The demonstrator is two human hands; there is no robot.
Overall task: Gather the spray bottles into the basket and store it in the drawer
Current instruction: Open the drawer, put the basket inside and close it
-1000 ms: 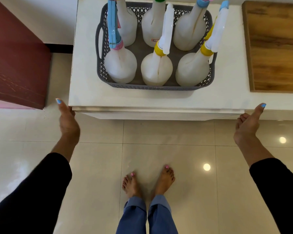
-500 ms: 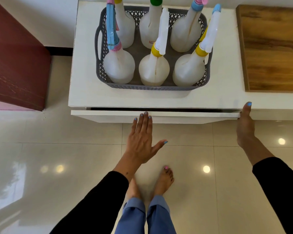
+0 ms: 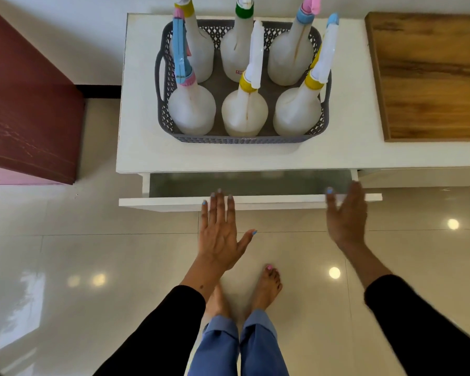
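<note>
A grey lattice basket stands on the white cabinet top with several white spray bottles upright inside it. Below the top, a white drawer is pulled partly out and its grey inside shows. My left hand is flat with straight fingers, the fingertips at the drawer's front edge near the middle. My right hand is blurred, fingers straight, over the drawer front towards its right end. Neither hand holds anything.
A dark red cabinet stands at the left, with a pink edge below it. A wooden board lies on the counter to the right of the basket. My bare feet stand on glossy cream floor tiles.
The drawer has slid further out towards me, so its inside now shows. My right hand left the drawer's right corner and moved inward. My left hand stays at the front edge.
</note>
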